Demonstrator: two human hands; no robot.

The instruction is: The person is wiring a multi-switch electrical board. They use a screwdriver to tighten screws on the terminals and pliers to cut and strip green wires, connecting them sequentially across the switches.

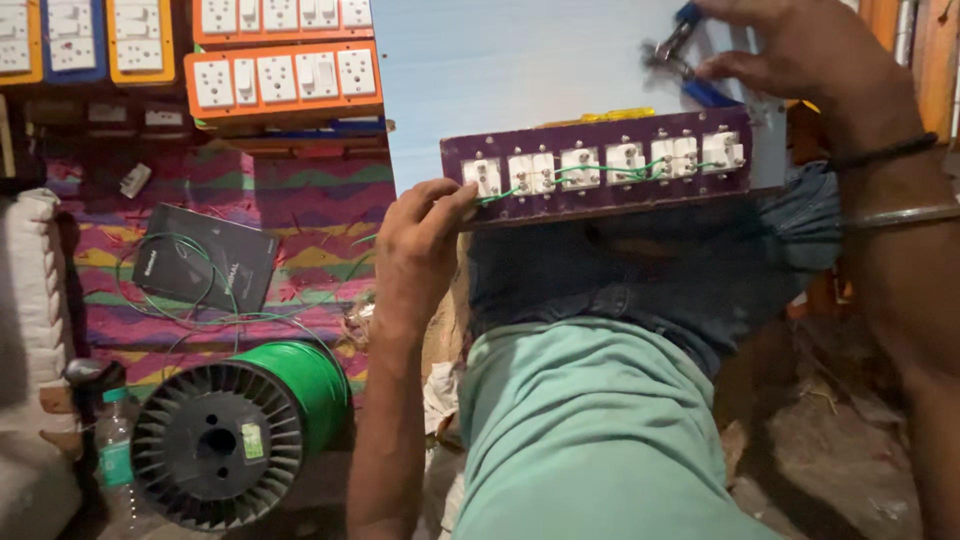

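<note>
A long purple switchboard panel [600,195] lies back side up on my knee, with several white switch and socket backs linked by green wire [600,172]. My left hand [420,240] grips its left end, thumb against the first white unit. Past the panel's far right end, my right hand [790,50] holds blue-handled pliers [672,48] over a pale blue board [520,70]. A bangle and a black thread sit on my right wrist.
A black spool of green wire [235,430] lies on the floor at lower left, beside a plastic bottle [115,460]. A dark flat box [205,258] rests on a striped mat. Orange finished switchboards [285,80] are stacked at the back.
</note>
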